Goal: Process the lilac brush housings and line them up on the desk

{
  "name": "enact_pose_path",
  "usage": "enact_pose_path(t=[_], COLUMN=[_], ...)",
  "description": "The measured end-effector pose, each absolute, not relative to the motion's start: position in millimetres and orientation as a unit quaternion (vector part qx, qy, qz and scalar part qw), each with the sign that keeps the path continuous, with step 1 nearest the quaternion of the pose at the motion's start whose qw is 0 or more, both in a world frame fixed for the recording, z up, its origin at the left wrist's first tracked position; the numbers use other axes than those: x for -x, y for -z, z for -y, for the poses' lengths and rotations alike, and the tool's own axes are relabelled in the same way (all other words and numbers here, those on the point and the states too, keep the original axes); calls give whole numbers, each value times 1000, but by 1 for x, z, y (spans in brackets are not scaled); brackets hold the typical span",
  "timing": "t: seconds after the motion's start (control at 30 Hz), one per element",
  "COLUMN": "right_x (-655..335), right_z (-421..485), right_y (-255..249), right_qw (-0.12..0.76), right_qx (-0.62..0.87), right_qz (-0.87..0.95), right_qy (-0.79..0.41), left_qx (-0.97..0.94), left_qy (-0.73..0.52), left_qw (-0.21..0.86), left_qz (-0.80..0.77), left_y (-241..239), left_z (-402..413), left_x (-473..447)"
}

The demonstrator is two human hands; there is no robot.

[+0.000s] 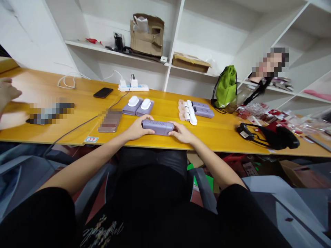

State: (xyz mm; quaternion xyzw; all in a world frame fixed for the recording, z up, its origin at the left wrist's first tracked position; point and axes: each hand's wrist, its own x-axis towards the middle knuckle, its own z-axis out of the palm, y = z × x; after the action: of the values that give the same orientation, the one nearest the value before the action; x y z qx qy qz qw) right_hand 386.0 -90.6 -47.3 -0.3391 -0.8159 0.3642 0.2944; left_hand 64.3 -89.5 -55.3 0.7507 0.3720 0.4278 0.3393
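Observation:
A purple oblong casing (158,127) with rows of small holes along one face lies sideways between my hands at the table's front edge. My left hand (138,128) is closed on its left end, thumb along the front. On the right end, my right hand (181,132) grips with thumb and fingers. Just behind are two purple blocks (143,109), each with a white rounded piece (145,104) on top. To the right lie white rounded parts (191,113), pale pink pieces (181,109) and two more purple casings (203,111). What the casing is for cannot be made out.
Left of my hands lie a phone-like slab (110,121), a black phone (103,92) and a dark cable. A power strip (133,88) sits behind. Rightward are a green drawstring bag (226,87), black strapped gear (269,136) and plastic wrappers. Another person's hand (9,90) is at far left.

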Motion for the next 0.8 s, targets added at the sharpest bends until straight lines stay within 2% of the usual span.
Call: enact_pose_path(t=[0.13,0.23,0.4,0.5,0.63,0.8], right_x=[-389,-392,-391,-389,-392,-420], right_z=[87,85,92,105,126,142], right_y=[39,38,48,44,23,3], right_qw=[234,211,269,310,259,236], right_qx=[349,344,356,367,371,382], right_qz=[855,862,827,837,880,887], right_qy=[-303,-305,-340,-262,-146,-105], left_qx=[-749,-748,-721,-671,-632,-604], left_qy=[-436,-433,-444,-473,-483,-465], left_qw=[340,337,338,384,430,524], left_qz=[-366,-374,-411,-422,-428,-378], left_y=[54,54,58,61,61,62], left_z=[89,91,93,94,102,109], left_x=[-63,-65,-75,-86,-111,-134])
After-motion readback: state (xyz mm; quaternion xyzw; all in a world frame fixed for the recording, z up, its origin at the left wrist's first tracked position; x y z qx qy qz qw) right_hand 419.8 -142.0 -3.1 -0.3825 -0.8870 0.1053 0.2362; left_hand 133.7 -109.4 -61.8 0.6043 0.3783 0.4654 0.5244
